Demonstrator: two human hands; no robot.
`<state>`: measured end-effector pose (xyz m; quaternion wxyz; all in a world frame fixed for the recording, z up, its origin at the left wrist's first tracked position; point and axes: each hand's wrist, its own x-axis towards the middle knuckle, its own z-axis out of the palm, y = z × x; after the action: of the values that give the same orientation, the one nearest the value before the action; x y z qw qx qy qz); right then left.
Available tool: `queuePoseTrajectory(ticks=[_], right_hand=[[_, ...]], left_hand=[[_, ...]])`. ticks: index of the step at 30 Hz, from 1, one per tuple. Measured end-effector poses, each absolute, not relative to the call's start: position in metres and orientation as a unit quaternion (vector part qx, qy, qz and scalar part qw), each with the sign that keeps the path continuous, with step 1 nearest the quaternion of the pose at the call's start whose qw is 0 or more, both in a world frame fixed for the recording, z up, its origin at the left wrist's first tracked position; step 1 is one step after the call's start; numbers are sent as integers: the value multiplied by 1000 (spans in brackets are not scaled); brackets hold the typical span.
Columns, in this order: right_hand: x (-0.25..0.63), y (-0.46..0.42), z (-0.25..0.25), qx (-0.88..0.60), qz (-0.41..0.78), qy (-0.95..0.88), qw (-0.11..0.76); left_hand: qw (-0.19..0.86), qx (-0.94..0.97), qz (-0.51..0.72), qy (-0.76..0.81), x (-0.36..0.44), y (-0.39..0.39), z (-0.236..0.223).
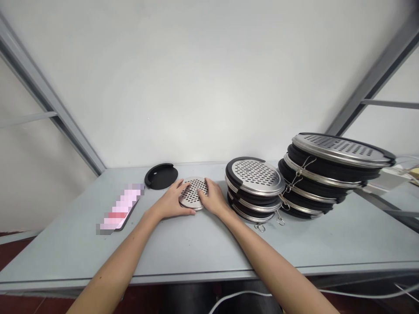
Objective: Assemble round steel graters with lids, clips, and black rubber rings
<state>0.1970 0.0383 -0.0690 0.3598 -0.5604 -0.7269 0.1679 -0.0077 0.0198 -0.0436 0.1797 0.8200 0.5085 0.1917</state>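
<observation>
A round silver metal disc (193, 198), full of small slots, lies flat near the middle of the table. My left hand (173, 200) curves around its left side, with the fingers on the rim and the thumb at the near edge. On the right side, my right hand (212, 198) grips the rim, its thumb resting over the slotted face. Just behind my left hand lies a shallow black round cover (162, 176) with a raised rim along one side and a small hole. What is under the disc is hidden.
Right of my hands is a stack of slotted metal discs with black covers (255, 176). Farther right a taller, leaning stack (340, 150) has wire loops (299, 172) hanging off. A phone (122, 207) lies at left. A white cable (242, 294) crosses below the table edge (196, 277).
</observation>
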Motion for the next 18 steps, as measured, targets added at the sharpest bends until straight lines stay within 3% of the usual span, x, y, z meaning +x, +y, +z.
queuePoseTrajectory(ticks=[18], right_hand=[[198,37,-67,-532,195,-724,393]], left_hand=[[181,812,190,521,-10,21,-46]])
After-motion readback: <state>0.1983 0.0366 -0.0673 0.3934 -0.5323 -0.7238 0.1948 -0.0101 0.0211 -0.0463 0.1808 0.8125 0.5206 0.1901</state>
